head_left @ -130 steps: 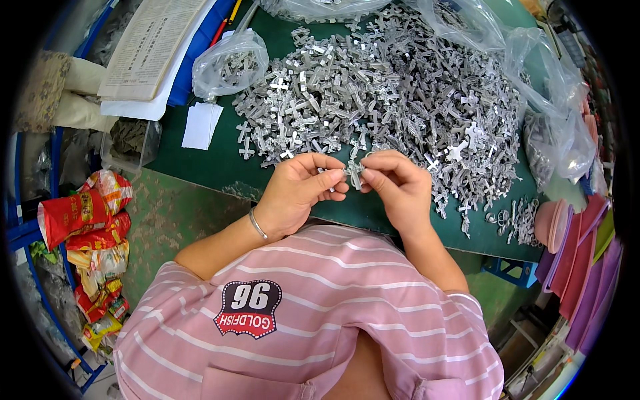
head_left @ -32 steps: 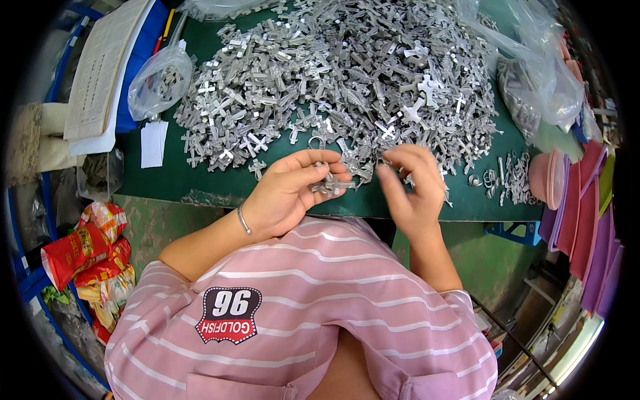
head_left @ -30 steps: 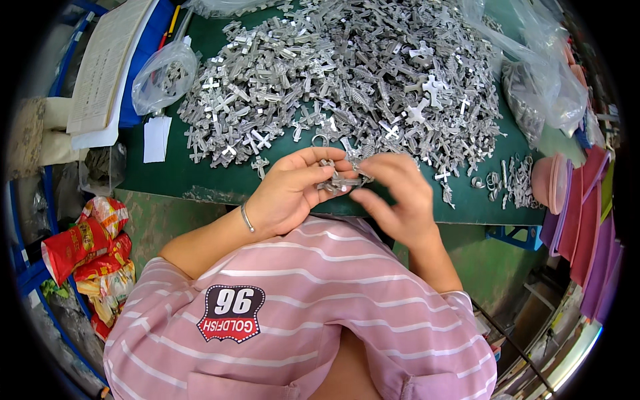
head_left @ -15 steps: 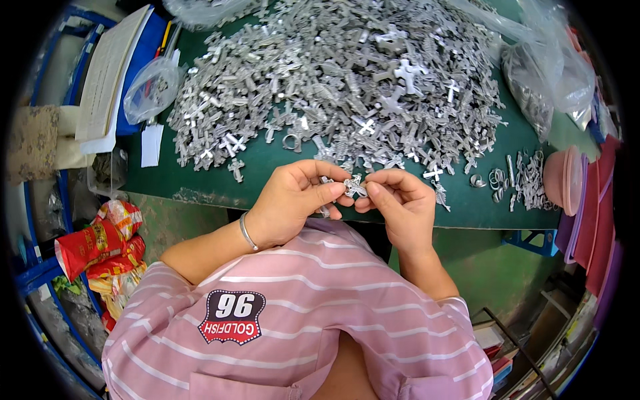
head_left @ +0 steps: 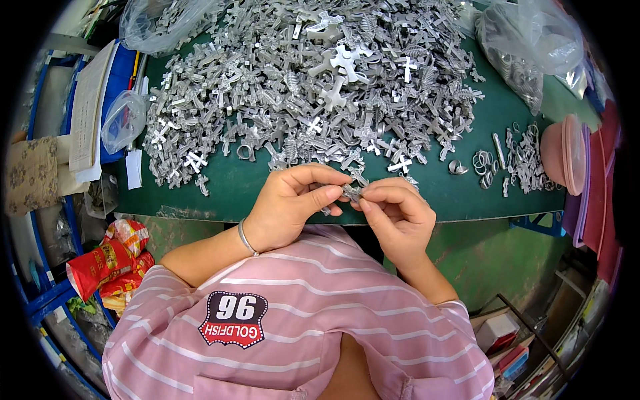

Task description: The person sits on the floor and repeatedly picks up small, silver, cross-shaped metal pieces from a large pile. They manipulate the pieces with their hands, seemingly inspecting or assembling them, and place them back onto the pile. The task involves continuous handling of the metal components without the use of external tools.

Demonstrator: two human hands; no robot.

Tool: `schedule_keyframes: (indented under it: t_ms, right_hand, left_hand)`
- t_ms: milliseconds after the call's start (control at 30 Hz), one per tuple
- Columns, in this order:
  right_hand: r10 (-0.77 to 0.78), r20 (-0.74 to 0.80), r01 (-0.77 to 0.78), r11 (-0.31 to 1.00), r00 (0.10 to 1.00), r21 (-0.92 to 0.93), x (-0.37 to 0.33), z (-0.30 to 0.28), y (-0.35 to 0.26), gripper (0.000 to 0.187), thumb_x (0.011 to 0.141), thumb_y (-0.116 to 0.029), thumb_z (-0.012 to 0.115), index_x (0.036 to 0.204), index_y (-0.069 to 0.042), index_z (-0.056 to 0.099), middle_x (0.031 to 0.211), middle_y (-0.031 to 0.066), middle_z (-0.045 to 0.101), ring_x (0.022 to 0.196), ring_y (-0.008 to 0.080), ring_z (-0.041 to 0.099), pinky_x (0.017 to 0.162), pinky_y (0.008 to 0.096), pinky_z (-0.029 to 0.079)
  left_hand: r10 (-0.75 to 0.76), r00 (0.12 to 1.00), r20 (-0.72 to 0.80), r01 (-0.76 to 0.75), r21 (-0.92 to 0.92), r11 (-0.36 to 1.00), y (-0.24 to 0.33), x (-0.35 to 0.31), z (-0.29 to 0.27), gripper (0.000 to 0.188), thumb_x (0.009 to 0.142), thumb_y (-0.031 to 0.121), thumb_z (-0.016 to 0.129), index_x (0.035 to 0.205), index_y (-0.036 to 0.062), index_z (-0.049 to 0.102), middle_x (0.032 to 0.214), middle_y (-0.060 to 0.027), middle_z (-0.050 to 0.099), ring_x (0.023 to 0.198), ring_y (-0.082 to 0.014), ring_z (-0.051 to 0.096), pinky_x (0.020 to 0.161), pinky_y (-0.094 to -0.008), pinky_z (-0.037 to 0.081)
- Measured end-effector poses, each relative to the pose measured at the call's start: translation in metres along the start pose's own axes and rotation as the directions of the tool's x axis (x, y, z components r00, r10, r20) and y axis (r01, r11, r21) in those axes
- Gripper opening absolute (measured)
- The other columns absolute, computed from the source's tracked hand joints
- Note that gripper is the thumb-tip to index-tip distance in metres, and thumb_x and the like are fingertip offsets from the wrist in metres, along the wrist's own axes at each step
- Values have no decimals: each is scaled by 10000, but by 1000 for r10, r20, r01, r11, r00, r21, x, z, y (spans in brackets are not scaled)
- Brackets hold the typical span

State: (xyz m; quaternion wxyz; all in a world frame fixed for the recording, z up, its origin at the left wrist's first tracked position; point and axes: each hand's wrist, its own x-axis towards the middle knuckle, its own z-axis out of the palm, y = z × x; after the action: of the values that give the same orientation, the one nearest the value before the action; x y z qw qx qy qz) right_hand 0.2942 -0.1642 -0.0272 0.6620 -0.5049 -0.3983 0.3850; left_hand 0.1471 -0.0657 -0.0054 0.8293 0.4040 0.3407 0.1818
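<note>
Thumb and fingers of my left hand (head_left: 290, 200) pinch one side of a small silver metal pendant (head_left: 351, 193). My right hand (head_left: 402, 212) grips its other side with thumb and forefinger, so the fingertips cover much of it. Another bit of silver metal (head_left: 326, 211) peeks out under the curled fingers of my left hand; its shape is mostly hidden. Just beyond both hands, a big heap of silver cross pendants (head_left: 267, 100) spreads over the green table (head_left: 267, 199).
At the right lie a few rings (head_left: 483, 162), a small pile of silver pieces (head_left: 527, 157) and a pink tub (head_left: 563, 155). Clear bags of metal parts (head_left: 510, 60) stand far right. Papers (head_left: 93, 110) and a crumpled plastic bag (head_left: 123, 120) are at the left.
The pendant has turned between my fingertips and less of it shows. Both hands stay close together near the table's front edge. The whole view has shifted slightly.
</note>
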Motion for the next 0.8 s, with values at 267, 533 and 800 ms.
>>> schedule_keyframes:
  t_ms: [267,533,800]
  right_hand:
    - [-77,-60,68,988,995,-141,-10,7,3,145,700,111,627,827,42,606,836,124,594,741,170,606,606,243,505]
    - [-435,118,432,749,893,-503,-17,31,-7,168,635,38,707,770,4,613,777,107,608,684,260,581,622,335,475]
    - [-329,93,213,352,940,-911,0,15,3,180,659,6,690,820,-2,611,812,97,561,723,265,535,620,334,428]
  left_hand:
    - [73,993,92,-77,36,996,-8,-3,-10,170,861,52,545,1002,-26,599,966,-92,572,813,-134,580,691,-244,505]
    - [-283,939,196,337,-356,872,-5,-23,-27,240,916,180,470,1043,-14,532,901,-99,590,759,-157,598,545,-270,511]
    - [-165,976,142,204,-336,920,-12,-37,-39,160,877,92,511,1002,-6,527,855,-89,573,705,-142,568,475,-239,464]
